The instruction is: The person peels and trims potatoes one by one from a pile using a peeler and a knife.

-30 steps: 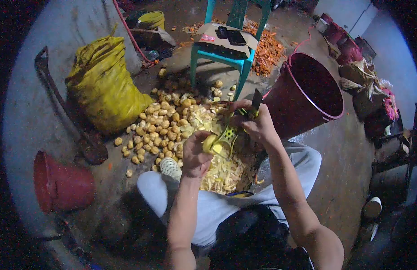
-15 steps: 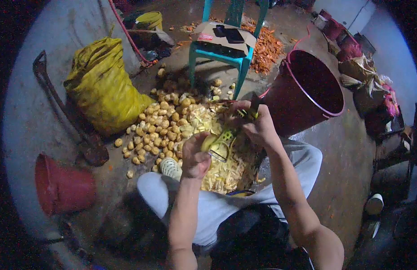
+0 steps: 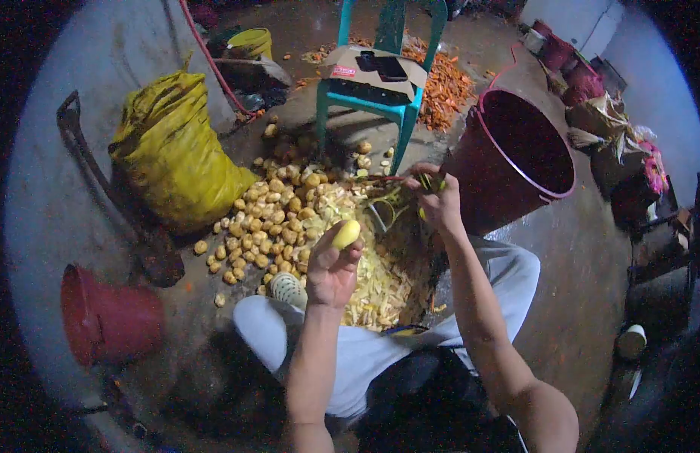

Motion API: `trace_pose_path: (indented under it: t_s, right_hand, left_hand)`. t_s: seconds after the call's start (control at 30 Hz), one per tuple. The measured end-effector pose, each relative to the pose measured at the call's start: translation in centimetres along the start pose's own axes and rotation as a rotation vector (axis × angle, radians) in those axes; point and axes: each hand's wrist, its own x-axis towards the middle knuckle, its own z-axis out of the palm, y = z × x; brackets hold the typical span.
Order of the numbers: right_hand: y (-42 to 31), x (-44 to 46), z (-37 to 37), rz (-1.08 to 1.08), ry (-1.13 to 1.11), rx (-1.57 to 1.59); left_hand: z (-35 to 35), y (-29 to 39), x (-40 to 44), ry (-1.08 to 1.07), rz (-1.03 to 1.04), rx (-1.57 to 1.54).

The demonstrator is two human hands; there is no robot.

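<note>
A pale, peeled potato (image 3: 347, 235) stood out at the top of the left hand (image 3: 333, 273), toward one o'clock from the palm, with the thumb and fingers closed around its lower part. At two o'clock from it, the right hand (image 3: 438, 198) was clasped around the handle of a peeler (image 3: 378, 217), whose blade end reached out toward eight o'clock, well apart from the potato. Peelings (image 3: 376, 291) lay heaped at five o'clock below the hands, and a pile of unpeeled potatoes (image 3: 270, 219) spread at nine o'clock. Farther out, a large dark red bucket (image 3: 474, 185) leaned at two o'clock just beside the right hand, a yellow sack (image 3: 180, 155) slumped at ten, and a teal chair (image 3: 401, 112) stood near twelve.
</note>
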Motion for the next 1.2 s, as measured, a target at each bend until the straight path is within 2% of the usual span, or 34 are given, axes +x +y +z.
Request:
trace_pose_path:
  t_s: [0.03, 0.13, 0.2, 0.27, 0.3, 0.33, 0.43, 0.5, 0.6, 0.67, 0.73, 0.77, 0.8, 0.87, 0.9, 0.93, 0.97, 1.03, 1.07, 1.13, 1.17, 1.2]
  right_hand:
    - [-0.1, -0.1, 0.1, -0.034, -0.012, -0.18]
    - [-2.7, -1.0, 0.4, 0.129, -0.035, -0.138]
    - [-1.6, -0.7, 0.3, 0.044, -0.038, -0.102]
    - [-2.0, -0.8, 0.2, 0.122, -0.015, -0.192]
    - [-1.4, -0.9, -0.1, 0.132, -0.042, -0.042]
    - [-0.8, -0.9, -0.3, 0.135, -0.044, -0.043]
    - [-0.7, -0.9, -0.3, 0.118, -0.098, 0.038]
    - [-1.3, -1.3, -0.1, 0.089, -0.102, -0.082]
    - [-1.0, -1.4, -0.3, 0.116, -0.186, -0.047]
    - [-3.5, -1.8, 0.5, 0.117, -0.197, -0.123]
    - [-4.1, -1.8, 0.4, -0.02, -0.322, -0.106]
    - [-4.5, -1.4, 0.1, 0.02, -0.345, -0.115]
    - [-5.0, -0.8, 0.0, 0.243, -0.279, -0.022]
    - [-5.4, 0.6, -0.4, 0.265, -0.157, -0.275]
    - [-5.2, 1.0, -1.0, 0.041, -0.219, -0.368]
    - [-4.7, 0.9, -1.0, 0.035, -0.22, -0.372]
    - [-4.1, 0.3, -1.1, -0.008, -0.318, -0.284]
    - [-4.6, -0.2, -1.1, -0.083, -0.462, -0.43]
    - [-4.1, 0.2, -1.4, -0.08, -0.457, -0.428]
    - [-3.7, 1.4, -1.6, 0.256, -0.245, -0.382]
    - [-3.6, 1.0, -1.6, 0.158, -0.202, -0.31]
    - [-4.4, 0.7, -0.7, 0.147, -0.208, -0.31]
  left_hand:
    - [0.4, 0.2, 0.2, 0.041, 0.012, 0.036]
    - [0.7, 0.3, 0.0, 0.101, 0.044, 0.138]
    - [0.2, 0.1, -0.2, 0.124, 0.102, 0.208]
    - [0.2, 0.2, -0.2, 0.128, 0.092, 0.225]
    - [0.1, 0.2, -0.3, 0.097, 0.114, 0.304]
    - [0.1, 0.2, -0.4, 0.068, 0.136, 0.384]
    - [0.1, 0.2, -0.5, 0.03, 0.141, 0.449]
    - [0.0, 0.0, -0.5, -0.002, 0.152, 0.502]
    - [0.1, -0.1, -0.5, 0.064, 0.151, 0.56]
    - [0.2, 0.1, -0.7, 0.046, 0.073, 0.497]
    - [0.5, 0.1, -0.7, 0.024, 0.088, 0.602]
    - [0.6, 0.1, -0.7, 0.001, 0.103, 0.708]
    - [0.6, 0.2, -0.9, 0.003, 0.1, 0.708]
    - [0.7, 0.4, -1.1, -0.058, 0.057, 0.741]
    - [0.9, 0.5, -0.9, -0.067, 0.062, 0.74]
    - [1.2, 0.6, -1.0, -0.066, 0.042, 0.791]
    - [1.3, 0.5, -1.2, -0.058, 0.016, 0.842]
    - [1.6, 0.2, -1.2, -0.03, 0.01, 0.868]
    - [1.7, 0.2, -1.1, -0.01, 0.013, 0.9]
    - [0.9, 0.0, -1.1, 0.003, 0.0, 0.816]
    - [0.9, 0.1, -1.1, 0.009, -0.021, 0.662]
    - [0.9, 0.2, -1.0, 0.019, -0.044, 0.506]
